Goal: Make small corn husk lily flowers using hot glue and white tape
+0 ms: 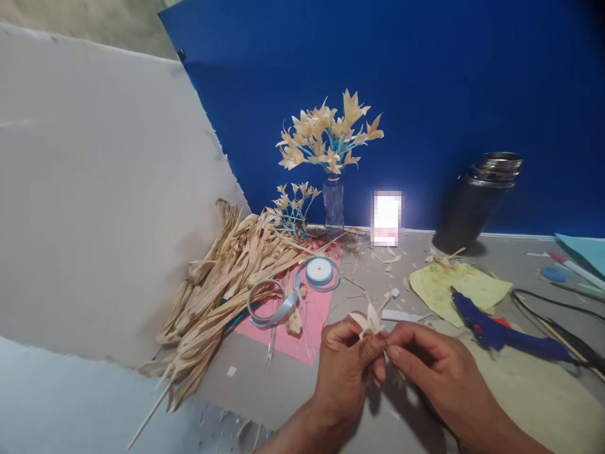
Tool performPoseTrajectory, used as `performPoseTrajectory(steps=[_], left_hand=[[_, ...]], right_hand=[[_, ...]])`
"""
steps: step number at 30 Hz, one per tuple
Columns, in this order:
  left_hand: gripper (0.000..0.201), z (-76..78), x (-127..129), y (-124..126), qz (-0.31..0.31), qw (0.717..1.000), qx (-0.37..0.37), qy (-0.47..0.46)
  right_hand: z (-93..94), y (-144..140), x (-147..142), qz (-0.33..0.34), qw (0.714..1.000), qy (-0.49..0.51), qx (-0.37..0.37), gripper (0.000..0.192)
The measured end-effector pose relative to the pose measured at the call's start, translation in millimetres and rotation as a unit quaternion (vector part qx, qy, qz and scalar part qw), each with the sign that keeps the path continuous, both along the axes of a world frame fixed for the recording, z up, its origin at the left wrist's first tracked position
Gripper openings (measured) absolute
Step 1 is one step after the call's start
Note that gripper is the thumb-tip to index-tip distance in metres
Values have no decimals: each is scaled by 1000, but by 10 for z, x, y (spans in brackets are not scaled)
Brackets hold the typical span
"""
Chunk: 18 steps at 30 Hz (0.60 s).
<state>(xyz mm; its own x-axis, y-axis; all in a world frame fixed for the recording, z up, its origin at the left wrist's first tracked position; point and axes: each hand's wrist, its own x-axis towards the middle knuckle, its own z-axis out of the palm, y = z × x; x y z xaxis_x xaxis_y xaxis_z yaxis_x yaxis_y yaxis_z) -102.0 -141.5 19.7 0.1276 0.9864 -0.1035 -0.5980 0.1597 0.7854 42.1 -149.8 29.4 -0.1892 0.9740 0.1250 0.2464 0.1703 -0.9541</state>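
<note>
I see my left hand (343,362) and right hand (432,366) meeting low over the counter (529,391), both pinching a small pale husk flower (371,321), petals up. At about two o'clock lies the blue glue gun (491,331); at ten o'clock, what looks like dried corn husks (222,284).

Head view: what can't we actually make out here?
- Small straw flower: its base is hidden between the fingers of the left hand and right hand.
- Bright rectangle at the blue backdrop: pixelated, unreadable.
- Glue gun: its cord is cut off by the right edge.
- Ribbon spool: label too small to read.
- Metal flask: dark, surface detail is lost.
</note>
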Motion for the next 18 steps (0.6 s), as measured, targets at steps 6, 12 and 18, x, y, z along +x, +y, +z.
performPoseTrajectory(steps=[6,12,18], left_hand=[[41,-12,22,-18,6,1000,-20,-20],[40,-50,15,-41,22,1000,17,13],[54,-39,-30,-84,10,1000,16,1]], right_hand=[[15,-2,-6,25,999,36,-22,28],[51,-13,-6,-8,1000,0,26,28],[84,-22,-35,-48,989,-38,136,29]])
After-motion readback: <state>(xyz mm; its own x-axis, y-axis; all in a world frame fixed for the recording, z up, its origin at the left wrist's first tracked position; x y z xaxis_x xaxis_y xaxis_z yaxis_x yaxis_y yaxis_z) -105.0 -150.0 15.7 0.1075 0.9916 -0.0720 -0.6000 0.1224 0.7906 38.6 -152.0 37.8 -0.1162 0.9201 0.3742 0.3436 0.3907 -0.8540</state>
